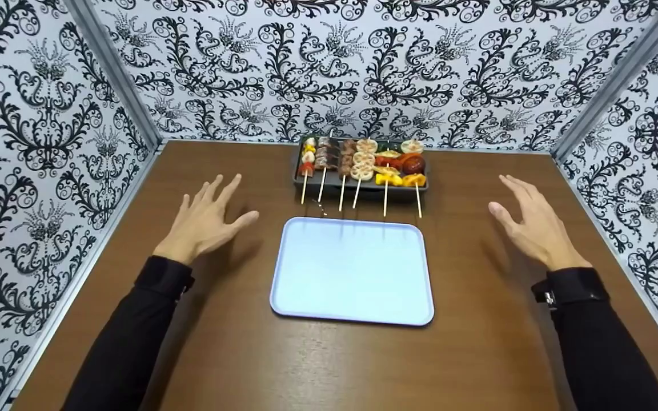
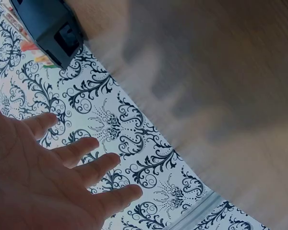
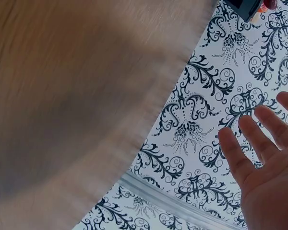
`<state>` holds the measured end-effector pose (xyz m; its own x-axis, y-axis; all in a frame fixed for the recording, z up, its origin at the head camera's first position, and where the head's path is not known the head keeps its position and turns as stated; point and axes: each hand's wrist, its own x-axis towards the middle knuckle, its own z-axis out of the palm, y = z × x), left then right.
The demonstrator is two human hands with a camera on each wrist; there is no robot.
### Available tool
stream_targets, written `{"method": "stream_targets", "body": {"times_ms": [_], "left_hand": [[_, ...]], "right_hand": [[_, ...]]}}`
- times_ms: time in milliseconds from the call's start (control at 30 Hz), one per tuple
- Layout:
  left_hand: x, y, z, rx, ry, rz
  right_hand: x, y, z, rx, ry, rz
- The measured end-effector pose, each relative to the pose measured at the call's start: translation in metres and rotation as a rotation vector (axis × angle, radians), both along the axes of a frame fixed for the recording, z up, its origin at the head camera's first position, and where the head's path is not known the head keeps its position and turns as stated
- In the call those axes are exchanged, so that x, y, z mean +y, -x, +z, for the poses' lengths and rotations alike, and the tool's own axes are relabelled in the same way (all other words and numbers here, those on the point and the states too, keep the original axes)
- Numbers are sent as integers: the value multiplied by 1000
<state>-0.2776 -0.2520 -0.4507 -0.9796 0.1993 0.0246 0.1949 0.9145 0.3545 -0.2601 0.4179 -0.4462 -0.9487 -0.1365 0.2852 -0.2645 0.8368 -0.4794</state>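
My left hand (image 1: 200, 222) hovers over the table on the left, fingers spread and holding nothing. On the right, my right hand (image 1: 537, 228) is also held above the wood with its fingers extended and nothing in it. Between them lies a pale blue rectangular tray (image 1: 352, 271) with nothing on it. Behind the tray sits a black grill pan (image 1: 361, 185) bearing several skewers of meat and vegetables, their wooden sticks pointing toward me. Lotus-root slices (image 1: 363, 160), meat pieces (image 1: 346, 157) and yellow pepper (image 1: 389, 179) show on them. Both wrist views show open palms, the left hand (image 2: 53, 177) and the right hand (image 3: 269, 158).
The brown wooden table (image 1: 306, 365) is bounded by walls of black-and-white patterned panels (image 1: 329, 68). Grey metal posts (image 1: 117, 74) stand at the back corners. A small thin squiggly mark (image 1: 320, 208) shows between the grill pan and the tray.
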Motion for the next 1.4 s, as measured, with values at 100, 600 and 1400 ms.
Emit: {"method": "stream_targets", "body": {"times_ms": [100, 600, 1400], "left_hand": [[2, -1, 1, -5, -3, -7], [7, -6, 1, 2, -22, -13], [31, -17, 3, 4, -8, -42]], "right_hand": [[-3, 1, 1, 7, 9, 6], [-25, 9, -1, 23, 67, 18], [-68, 24, -3, 65, 108, 52]]}}
